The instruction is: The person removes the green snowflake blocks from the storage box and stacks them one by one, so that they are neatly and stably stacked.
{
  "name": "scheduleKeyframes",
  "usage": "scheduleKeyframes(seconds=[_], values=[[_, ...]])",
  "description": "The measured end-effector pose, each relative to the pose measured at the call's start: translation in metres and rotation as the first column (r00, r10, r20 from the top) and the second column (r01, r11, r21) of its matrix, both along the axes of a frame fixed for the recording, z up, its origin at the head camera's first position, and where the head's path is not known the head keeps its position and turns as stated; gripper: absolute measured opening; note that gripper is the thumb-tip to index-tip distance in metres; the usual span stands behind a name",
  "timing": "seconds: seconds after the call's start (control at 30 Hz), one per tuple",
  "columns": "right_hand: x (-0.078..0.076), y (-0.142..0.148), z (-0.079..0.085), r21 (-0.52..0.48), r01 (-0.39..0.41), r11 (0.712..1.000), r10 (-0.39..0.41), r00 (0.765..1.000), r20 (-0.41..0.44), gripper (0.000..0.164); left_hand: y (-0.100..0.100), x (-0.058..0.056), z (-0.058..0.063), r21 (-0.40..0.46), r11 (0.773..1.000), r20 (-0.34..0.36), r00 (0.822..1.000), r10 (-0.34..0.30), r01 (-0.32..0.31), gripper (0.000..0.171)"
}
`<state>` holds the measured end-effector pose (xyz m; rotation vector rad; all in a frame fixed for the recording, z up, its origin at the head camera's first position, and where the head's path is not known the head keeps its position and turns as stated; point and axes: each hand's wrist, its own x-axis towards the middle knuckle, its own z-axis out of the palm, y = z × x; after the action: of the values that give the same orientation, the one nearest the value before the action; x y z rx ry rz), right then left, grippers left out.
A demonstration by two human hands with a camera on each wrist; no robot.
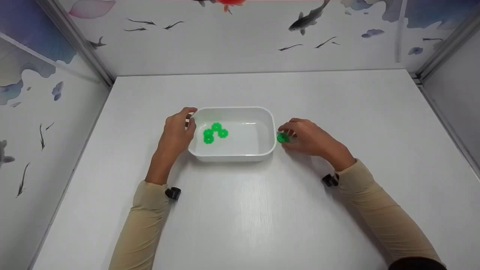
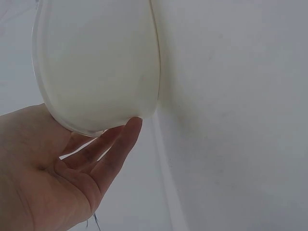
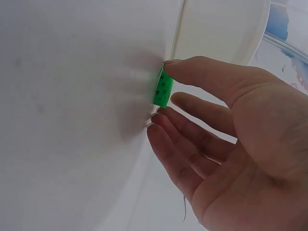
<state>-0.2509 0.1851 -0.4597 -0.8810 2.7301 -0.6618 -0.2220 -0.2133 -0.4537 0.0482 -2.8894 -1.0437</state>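
A white plastic tub (image 1: 231, 158) sits on the table, with several small green flower-shaped pieces (image 1: 216, 127) lying in its left half. My left hand (image 1: 176, 131) holds the tub's left end, fingers bent against the outer wall; in the left wrist view the rim overlaps that hand (image 2: 62, 178). Just outside the tub's right wall, my right hand (image 1: 307, 137) pinches another green piece (image 1: 282, 137) low over the tabletop. Seen from the right wrist, this green piece (image 3: 163, 88) shows a thick edge with dark square notches, the thumb at its upper end and fingertips close below.
The white table (image 1: 240, 210) extends around the tub on every side. Printed panels with fish and plant pictures (image 1: 240, 41) rise behind and at the left, joined by metal corner posts. A black wrist-worn device (image 1: 173, 193) sits on each wrist.
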Motion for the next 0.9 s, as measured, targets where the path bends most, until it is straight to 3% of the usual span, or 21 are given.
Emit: scheduleKeyframes(seconds=[0.9], values=[[-0.0002, 0.0, 0.0007, -0.034, -0.03, 0.999, 0.029, 0.999, -0.012, 0.035, -0.0012, 0.0019, -0.0022, 0.01, 1.0, -0.031, 0.999, -0.02, 0.02, 0.042]])
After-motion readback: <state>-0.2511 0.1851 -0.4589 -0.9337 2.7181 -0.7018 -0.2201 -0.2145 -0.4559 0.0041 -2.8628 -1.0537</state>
